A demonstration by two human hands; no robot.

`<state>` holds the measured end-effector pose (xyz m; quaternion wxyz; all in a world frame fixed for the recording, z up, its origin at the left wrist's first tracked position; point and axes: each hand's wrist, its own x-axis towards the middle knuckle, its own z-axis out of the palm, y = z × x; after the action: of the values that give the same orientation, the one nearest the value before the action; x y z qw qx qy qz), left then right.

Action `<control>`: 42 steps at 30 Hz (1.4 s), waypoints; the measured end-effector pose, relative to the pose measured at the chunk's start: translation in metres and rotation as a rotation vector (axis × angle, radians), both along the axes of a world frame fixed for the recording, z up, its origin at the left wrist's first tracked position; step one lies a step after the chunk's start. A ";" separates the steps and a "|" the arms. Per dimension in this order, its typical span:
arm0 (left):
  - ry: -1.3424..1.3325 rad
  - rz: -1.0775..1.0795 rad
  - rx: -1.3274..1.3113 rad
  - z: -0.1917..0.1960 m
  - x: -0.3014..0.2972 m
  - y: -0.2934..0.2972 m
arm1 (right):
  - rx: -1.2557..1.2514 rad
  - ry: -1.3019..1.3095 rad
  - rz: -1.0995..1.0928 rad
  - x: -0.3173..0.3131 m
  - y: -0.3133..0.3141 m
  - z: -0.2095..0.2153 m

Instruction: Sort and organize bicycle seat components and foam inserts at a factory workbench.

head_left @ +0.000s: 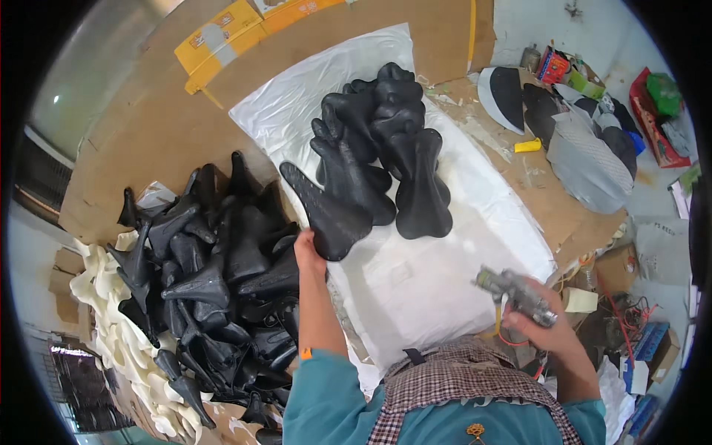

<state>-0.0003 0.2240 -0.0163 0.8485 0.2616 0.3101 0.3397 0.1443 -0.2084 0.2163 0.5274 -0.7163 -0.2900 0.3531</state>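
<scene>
My left hand [310,252] is closed on the wide end of a black bicycle saddle base [326,215], whose narrow nose points up and left over the white plastic sheet [415,297]. My fingers are partly hidden beneath it. In my right hand [545,319] is a metal spray gun [515,289], gripped by its body at the right side of the sheet, apart from the saddle bases. Its nozzle end points left. Beyond my left hand, several more black saddle bases [423,185] lie close together and overlapping on the sheet.
A big heap of black saddle bases [222,259] stands at the left, beside cream-coloured saddle pads [111,311]. Brown cardboard [170,111] covers the work surface. Grey and black cut pieces [586,163] and a yellow roll [527,146] lie far right. A red hose [623,326] runs lower right.
</scene>
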 end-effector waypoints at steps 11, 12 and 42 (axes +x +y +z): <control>0.432 -0.186 0.376 -0.015 0.115 0.025 | 0.123 -0.148 -0.316 -0.003 -0.029 0.030; 0.429 -0.196 0.375 -0.016 0.116 0.024 | 0.181 -0.169 -0.403 -0.005 -0.030 0.034; 0.109 -0.493 0.509 0.032 0.177 -0.083 | -0.055 0.053 -0.175 0.001 -0.048 -0.025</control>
<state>0.1771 0.1409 0.0152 0.7948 0.5493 0.1881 0.1765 0.1452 -0.2564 0.1915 0.5439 -0.7434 -0.2027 0.3323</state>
